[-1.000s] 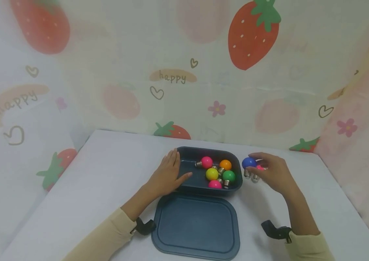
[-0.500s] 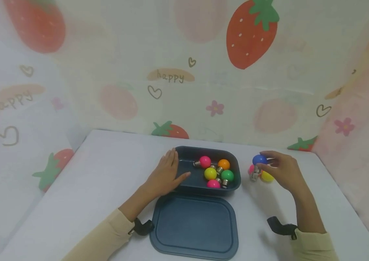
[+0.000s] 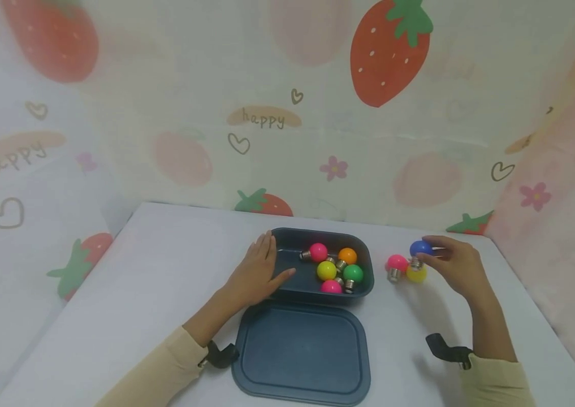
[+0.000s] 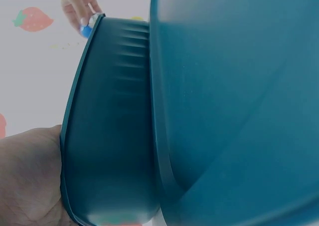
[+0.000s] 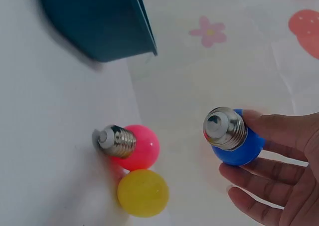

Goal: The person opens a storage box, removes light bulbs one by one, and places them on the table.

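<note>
blue bulb [image 3: 421, 247] hung right of centre in the head frame, metal cap pointing down, pinched by its round globe between thumb and fingers of the right hand [image 3: 455, 260]. near it, close together, lay a loose pink bulb [image 5: 143, 151] and a loose yellow bulb [image 5: 143, 193]; as i judged it, careful work meant a light, even pinch and a path clear of both. the left hand [image 3: 254, 271], fingers straight and together, thumb apart, rested against the left end of the dark container [image 3: 307, 295], seemingly steadying it.
</note>
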`<state>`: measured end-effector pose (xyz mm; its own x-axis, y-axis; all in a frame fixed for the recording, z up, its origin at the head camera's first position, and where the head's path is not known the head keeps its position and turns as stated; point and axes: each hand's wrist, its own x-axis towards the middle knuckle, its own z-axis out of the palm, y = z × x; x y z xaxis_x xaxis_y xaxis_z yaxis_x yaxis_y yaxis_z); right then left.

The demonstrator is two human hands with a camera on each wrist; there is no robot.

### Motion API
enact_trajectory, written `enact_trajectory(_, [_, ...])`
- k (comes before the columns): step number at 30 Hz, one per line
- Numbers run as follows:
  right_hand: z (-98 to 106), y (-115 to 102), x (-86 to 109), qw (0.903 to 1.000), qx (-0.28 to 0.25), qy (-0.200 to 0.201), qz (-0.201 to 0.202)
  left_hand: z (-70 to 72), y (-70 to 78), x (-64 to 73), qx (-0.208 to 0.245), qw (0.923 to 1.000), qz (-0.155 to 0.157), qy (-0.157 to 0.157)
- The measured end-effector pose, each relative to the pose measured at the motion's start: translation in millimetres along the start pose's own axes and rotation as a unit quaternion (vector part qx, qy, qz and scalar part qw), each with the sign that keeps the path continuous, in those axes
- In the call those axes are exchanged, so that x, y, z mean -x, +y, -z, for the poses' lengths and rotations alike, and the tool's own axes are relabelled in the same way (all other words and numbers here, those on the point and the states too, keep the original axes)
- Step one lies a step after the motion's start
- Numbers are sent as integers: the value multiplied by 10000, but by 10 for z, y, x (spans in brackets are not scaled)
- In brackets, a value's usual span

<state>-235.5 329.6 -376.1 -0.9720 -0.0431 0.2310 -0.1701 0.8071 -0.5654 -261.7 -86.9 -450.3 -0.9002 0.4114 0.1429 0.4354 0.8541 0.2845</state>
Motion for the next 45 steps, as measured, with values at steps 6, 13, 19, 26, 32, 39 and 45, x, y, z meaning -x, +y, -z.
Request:
enact_trajectory(6, [16,105,-16,9999,-2,60,-149,-15,-7,-4,11,10000,7,3])
enact_trajectory(13, [16,205,7,9992,-58,165,-355,-3,0,5,28,10000,8,-17])
enact_trajectory(19, [8,333,22,9980,-35,97,-622,10,10,-1,23,10000,-7,1])
enact_trajectory(26, [-10,451,19,9967,105,104,-797,-2,12,0,37,10000,-1,-9])
enact_trajectory(32, [-46,534,6,9956,59,87,-932,11,1,5,36,10000,-23,25])
enact_trajectory(39, [-101,616,-6,9944,109,-26,-1051,14,0,21,48,10000,7,14])
enact_trajectory(45, [-124,653,-6,9927,175,-95,-1186,30,17,20,54,10000,-23,18])
